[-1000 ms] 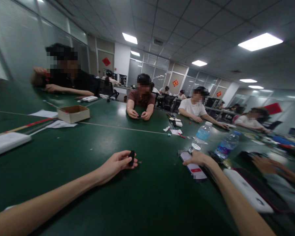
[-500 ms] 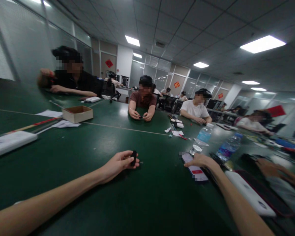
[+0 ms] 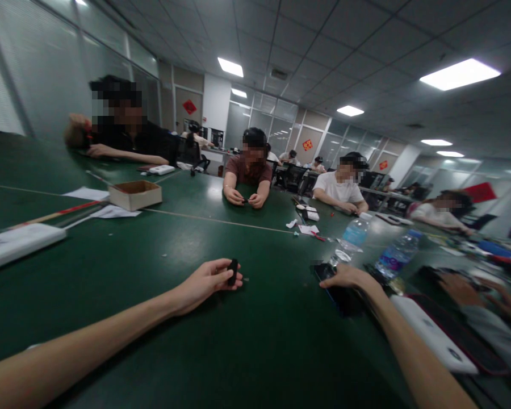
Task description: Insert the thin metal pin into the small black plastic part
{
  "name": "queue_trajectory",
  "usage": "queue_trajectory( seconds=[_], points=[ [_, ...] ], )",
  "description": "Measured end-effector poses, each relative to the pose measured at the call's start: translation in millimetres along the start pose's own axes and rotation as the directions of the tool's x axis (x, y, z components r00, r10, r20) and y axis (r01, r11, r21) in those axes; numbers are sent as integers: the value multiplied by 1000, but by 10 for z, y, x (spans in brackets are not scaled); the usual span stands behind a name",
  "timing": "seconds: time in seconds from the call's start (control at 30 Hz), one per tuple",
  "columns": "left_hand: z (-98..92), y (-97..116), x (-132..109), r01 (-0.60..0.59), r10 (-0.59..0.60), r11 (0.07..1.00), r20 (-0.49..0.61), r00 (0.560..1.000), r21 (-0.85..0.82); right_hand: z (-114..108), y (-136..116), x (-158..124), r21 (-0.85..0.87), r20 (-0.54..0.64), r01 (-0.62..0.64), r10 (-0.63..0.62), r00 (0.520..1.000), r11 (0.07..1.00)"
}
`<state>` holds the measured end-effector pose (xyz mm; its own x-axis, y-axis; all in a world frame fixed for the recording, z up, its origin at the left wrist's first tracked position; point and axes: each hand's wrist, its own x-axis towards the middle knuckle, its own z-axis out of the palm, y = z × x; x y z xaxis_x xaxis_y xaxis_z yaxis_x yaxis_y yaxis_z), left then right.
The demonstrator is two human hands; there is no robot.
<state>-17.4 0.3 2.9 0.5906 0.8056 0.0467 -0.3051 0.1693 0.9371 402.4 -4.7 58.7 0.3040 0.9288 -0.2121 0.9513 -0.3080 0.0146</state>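
- The left hand [image 3: 216, 278] holds a small black object [image 3: 233, 272] near the surface of the green table [image 3: 255, 341].
- The right hand [image 3: 347, 276] touches a phone [image 3: 342, 301], whose screen is dark.
- Just beyond this hand is a blue-labelled bottle [image 3: 354, 234].
- To the left, an open box [image 3: 142, 199] is beside white papers [image 3: 85, 193].
- Across, a person [image 3: 247, 177] in brown has both hands [image 3: 237, 197] close together.

A phone [image 3: 339, 299] lies on the table [image 3: 255, 346] before two bottles [image 3: 354, 234].

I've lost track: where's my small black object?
Head view: the small black object is below and slightly left of centre, in the left hand.
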Motion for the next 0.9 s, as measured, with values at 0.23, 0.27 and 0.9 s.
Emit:
queue_trajectory(
  seconds=[0.23,0.27,0.9],
  points=[
    [14,31,-26,3,-3,1000,14,1000,-25,-41,-149,-43,3,-65,63,-62,996,998],
    [12,31,-26,2,-2,1000,13,1000,-30,-51,-223,-69,2,-91,88,-87,992,996],
    [-49,-28,5,-14,14,998,2,1000,-66,608,-1710,-933,49,-470,781,-676,568,622]
  ],
)
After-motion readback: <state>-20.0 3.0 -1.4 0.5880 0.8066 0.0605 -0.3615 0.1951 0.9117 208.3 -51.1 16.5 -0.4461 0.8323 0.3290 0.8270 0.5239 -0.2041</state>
